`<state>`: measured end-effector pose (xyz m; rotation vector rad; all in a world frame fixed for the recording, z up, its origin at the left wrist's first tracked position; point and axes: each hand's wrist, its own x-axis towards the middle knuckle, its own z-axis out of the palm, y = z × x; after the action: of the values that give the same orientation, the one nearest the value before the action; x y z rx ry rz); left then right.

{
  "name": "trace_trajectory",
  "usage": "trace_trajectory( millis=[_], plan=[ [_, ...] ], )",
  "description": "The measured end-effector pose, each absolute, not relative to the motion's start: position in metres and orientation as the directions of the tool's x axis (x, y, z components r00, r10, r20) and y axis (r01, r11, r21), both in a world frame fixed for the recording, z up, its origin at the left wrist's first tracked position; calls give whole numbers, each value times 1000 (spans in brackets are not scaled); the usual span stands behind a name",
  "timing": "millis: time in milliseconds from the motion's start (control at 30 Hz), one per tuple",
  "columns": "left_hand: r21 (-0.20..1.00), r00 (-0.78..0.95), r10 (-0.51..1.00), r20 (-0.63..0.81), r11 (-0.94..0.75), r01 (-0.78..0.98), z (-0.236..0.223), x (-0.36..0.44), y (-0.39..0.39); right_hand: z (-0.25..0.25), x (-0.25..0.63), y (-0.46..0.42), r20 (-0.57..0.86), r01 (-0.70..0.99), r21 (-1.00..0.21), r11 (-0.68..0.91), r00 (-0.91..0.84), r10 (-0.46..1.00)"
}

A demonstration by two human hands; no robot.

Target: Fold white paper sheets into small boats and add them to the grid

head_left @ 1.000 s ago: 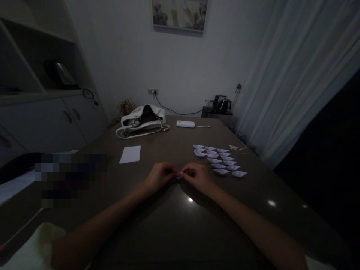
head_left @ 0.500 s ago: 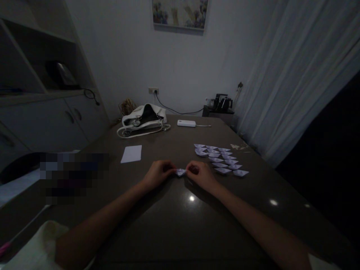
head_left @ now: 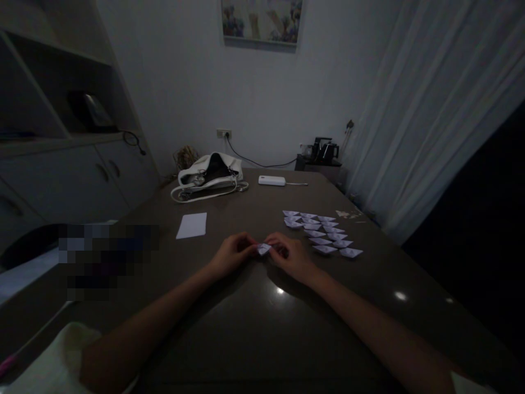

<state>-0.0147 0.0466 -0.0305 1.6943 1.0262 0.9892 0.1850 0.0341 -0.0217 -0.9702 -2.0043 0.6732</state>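
A small white paper boat (head_left: 263, 249) is held between my two hands just above the dark tabletop (head_left: 262, 339). My left hand (head_left: 233, 254) pinches its left end between thumb and fingers. On the other end, the thumb and fingers of my right hand (head_left: 292, 257) grip it, partly hiding that side. Several folded paper boats (head_left: 315, 233) stand in rows to the right of my right hand. To the left of my left hand lies a stack of white paper sheets (head_left: 191, 225), apart from it.
At the table's back are a white handbag (head_left: 211, 178) and a white power bank (head_left: 271, 180) with a short cable. Small pale scraps (head_left: 348, 214) lie near the right edge. A black kettle (head_left: 327, 152) stands on a side cabinet beyond. A blurred-out patch covers the left side.
The paper boat came into view as my hands drew slightly apart, its ends held. Since then my right hand has moved in closer, its fingers now behind the boat's right side.
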Motion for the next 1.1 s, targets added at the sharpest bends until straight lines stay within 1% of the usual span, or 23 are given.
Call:
trace_trajectory(
  millis=[67, 200, 300, 400, 567, 733, 867, 967, 1100],
  plan=[
    [952, 330, 930, 165, -237, 193, -29, -13, 45, -20, 183, 32, 422, 393, -730, 559, -385, 821],
    [967, 350, 923, 161, -218, 130, -27, -9, 40, -22, 180, 33, 372, 384, -801, 459, -282, 884],
    [969, 367, 917, 156, -214, 125, -29, -7, 39, -27, 179, 36, 319, 394, -827, 400, -256, 912],
    [961, 366, 914, 172, -238, 143, -32, -6, 38, -29, 177, 37, 299, 381, -840, 386, -270, 915],
    [958, 378, 909, 174, -246, 149, -32, -2, 33, -28, 174, 34, 308, 363, -844, 396, -277, 910],
    [936, 357, 915, 188, -277, 217, -25, 5, 25, -30, 174, 35, 314, 326, -860, 393, -269, 910],
    [876, 287, 929, 234, -330, 353, -21, 7, 21, -31, 173, 35, 336, 303, -859, 414, -278, 900],
    [810, 258, 931, 256, -353, 469, -19, 7, 20, -30, 173, 34, 343, 322, -845, 426, -284, 895],
    [777, 238, 936, 260, -349, 525, -19, 6, 21, -29, 173, 34, 336, 346, -837, 423, -285, 898]
  ],
)
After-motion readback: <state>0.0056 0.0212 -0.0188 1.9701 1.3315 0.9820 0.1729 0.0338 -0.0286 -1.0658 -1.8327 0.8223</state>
